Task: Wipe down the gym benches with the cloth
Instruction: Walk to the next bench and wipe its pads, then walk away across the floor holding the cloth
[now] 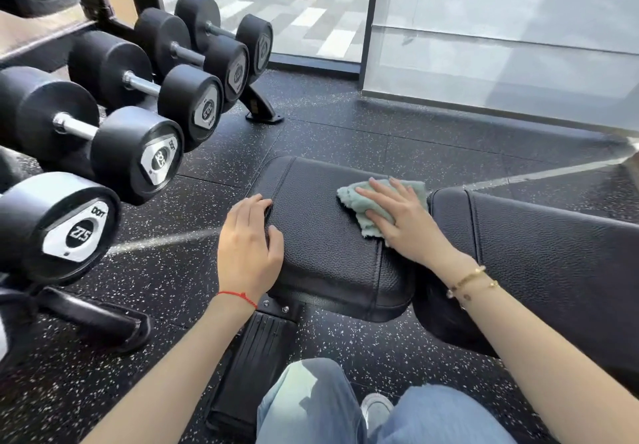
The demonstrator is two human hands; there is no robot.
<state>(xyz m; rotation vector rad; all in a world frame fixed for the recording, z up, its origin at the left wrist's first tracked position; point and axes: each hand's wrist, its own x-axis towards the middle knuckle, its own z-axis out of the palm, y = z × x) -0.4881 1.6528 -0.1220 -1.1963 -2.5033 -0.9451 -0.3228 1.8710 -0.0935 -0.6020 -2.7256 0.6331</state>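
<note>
A black padded gym bench runs across the middle, with a short seat pad (321, 232) and a longer back pad (553, 264) to its right. A pale green cloth (359, 201) lies crumpled on the right part of the seat pad, near the gap between the pads. My right hand (401, 219) presses flat on the cloth with fingers spread. My left hand (249, 246) rests on the left edge of the seat pad, fingers curled over the rim, holding no cloth.
A rack of black dumbbells (138, 153) fills the left side, its foot (262, 112) on the speckled rubber floor. A glass wall (501, 46) stands behind the bench. The bench's base foot (256, 367) and my jeans-clad legs (345, 405) are below.
</note>
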